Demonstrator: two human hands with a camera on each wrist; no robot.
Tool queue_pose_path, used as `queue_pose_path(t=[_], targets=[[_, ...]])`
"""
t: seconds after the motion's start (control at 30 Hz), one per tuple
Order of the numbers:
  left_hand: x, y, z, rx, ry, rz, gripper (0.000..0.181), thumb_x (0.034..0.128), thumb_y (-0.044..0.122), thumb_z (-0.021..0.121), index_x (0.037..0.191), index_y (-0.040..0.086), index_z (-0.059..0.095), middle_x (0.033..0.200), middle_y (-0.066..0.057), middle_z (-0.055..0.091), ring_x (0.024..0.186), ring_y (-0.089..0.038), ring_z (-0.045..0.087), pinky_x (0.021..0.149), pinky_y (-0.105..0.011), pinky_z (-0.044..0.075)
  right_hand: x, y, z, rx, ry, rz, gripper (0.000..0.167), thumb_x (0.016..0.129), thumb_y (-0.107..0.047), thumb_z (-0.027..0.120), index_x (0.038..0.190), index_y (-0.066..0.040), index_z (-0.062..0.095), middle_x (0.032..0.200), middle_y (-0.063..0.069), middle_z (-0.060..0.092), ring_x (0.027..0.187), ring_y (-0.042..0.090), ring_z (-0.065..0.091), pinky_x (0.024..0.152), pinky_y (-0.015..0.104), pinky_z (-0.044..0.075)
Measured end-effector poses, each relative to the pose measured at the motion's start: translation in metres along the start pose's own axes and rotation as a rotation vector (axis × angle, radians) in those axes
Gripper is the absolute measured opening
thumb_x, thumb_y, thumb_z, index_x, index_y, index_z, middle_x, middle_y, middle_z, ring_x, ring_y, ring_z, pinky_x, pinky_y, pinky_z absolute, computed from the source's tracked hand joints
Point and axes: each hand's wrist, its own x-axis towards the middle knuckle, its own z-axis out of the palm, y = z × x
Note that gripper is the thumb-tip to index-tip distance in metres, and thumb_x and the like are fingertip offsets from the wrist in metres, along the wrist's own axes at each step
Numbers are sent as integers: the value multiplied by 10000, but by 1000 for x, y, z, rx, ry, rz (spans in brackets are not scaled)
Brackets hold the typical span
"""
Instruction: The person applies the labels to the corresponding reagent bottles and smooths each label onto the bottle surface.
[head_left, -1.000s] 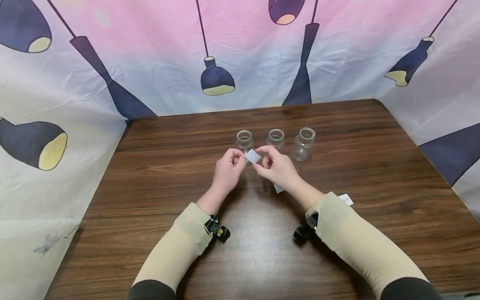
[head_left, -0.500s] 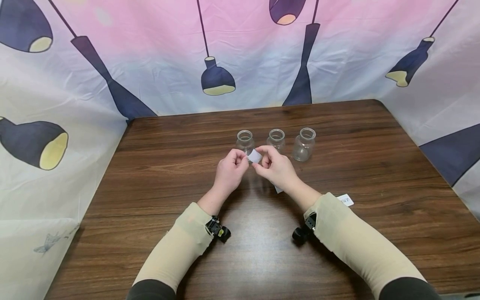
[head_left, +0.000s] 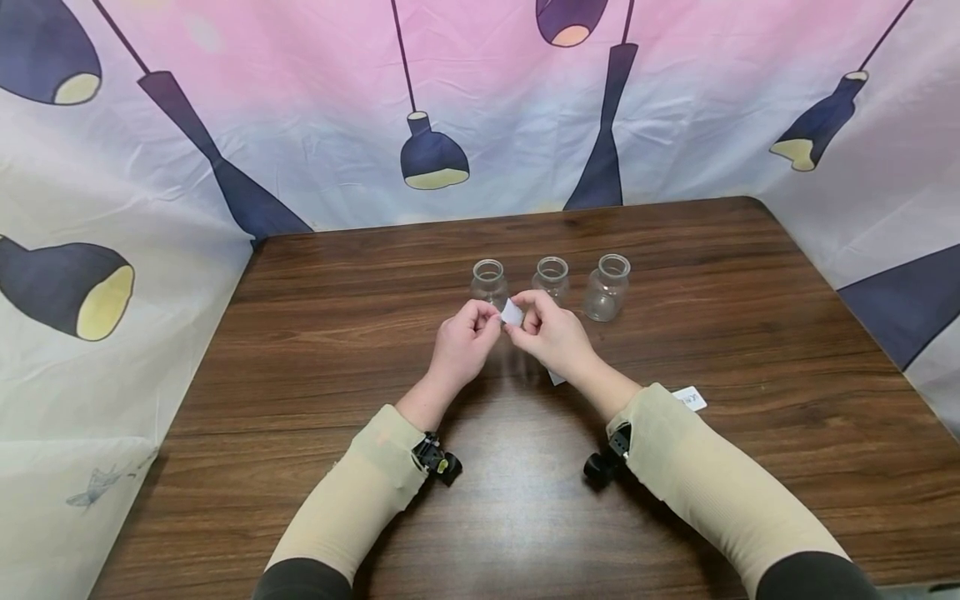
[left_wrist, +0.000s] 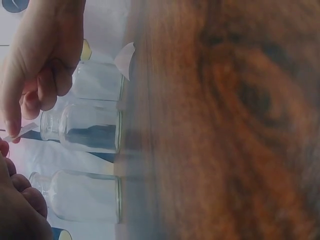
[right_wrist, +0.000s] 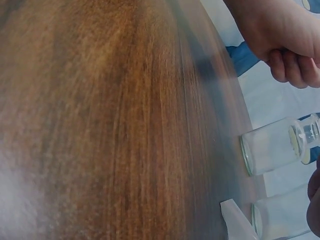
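In the head view both hands meet over the middle of the table around a small white label-like piece (head_left: 512,313). My left hand (head_left: 462,340) pinches its left edge between thumb and fingers. At its other side, my right hand (head_left: 557,335) pinches it with thumb and forefinger. The piece looks bent. Only its thin edge shows in the left wrist view as a pale strip (left_wrist: 25,131). Right behind the hands stand three clear glass jars without lids: a left jar (head_left: 489,279), a middle jar (head_left: 552,279) and a right jar (head_left: 607,292). The hands partly cover the first two.
A second white piece (head_left: 557,377) lies on the table (head_left: 337,350), mostly beneath the right hand. Near the right sleeve is a white label with dark print (head_left: 691,398), partly covered by that sleeve. A printed cloth (head_left: 510,150) hangs behind the table.
My left hand has shifted slightly right, closer to the right hand. The white piece between them has gone from flat to bent and shows narrower. The right hand has barely moved.
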Motion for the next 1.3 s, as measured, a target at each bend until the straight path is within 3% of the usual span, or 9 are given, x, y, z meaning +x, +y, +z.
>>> queue_pose_path(t=[0.17,0.37,0.47,0.57,0.67,0.8,0.93,1.17,1.3], targets=[[0,-2,-1,-144,-17,-97,111,920,125,543,928,33,606,666,-73,522,580,-119,435,529,-238,350,0,0,0,15,8,9,323,804,-105,692,1085,-58,538,616,-57,488,509,76,443,487,257,361],[2,-5,-1,-290,-43,-206,203,964,138,481,999,-7,619,928,-211,623,785,-178,522,707,-277,407,0,-1,-1,144,16,55,334,809,-73,686,1102,-45,527,601,-37,490,507,88,433,481,236,345],[4,-4,-1,-360,-119,-261,231,969,152,484,1021,-25,621,808,-161,593,648,-156,481,592,-252,387,0,-4,-3,262,36,87,340,807,-39,679,1112,-33,528,596,-10,486,499,96,419,465,219,325],[4,-3,0,-480,-224,-321,254,967,153,478,1069,-51,592,648,-73,483,505,-115,378,455,-226,310,0,-8,-5,357,58,104,349,803,-4,674,1120,-15,529,597,8,480,492,92,409,453,200,311],[2,-4,0,-624,-291,-355,281,951,111,485,1165,-64,532,595,-19,422,472,-100,349,412,-223,273,-1,-11,-5,435,67,120,366,802,26,670,1136,16,520,599,9,470,490,77,399,453,188,304],[1,-5,0,-681,-308,-305,364,904,16,540,1260,-27,481,612,11,447,460,-91,347,407,-227,284,-2,-13,-5,563,70,152,371,808,67,655,1146,53,505,601,10,464,501,70,390,461,189,295],[2,-4,0,-635,-302,-252,444,843,-63,604,1267,-23,481,621,32,474,465,-68,361,421,-213,294,-3,-13,-5,665,59,179,354,815,81,640,1140,52,501,601,1,473,524,69,399,480,189,303],[4,12,-5,-556,-268,-206,455,787,-132,627,1219,-87,492,629,33,486,561,-60,422,516,-203,337,-4,-10,-4,739,28,179,357,815,67,624,1144,60,484,616,-20,487,548,61,413,506,190,322],[5,10,-3,-531,-242,-210,388,809,-91,648,1177,-80,529,622,17,472,562,-67,414,517,-205,328,-5,-11,-4,762,29,178,360,811,75,622,1141,73,478,615,-26,487,551,56,417,512,188,331]])
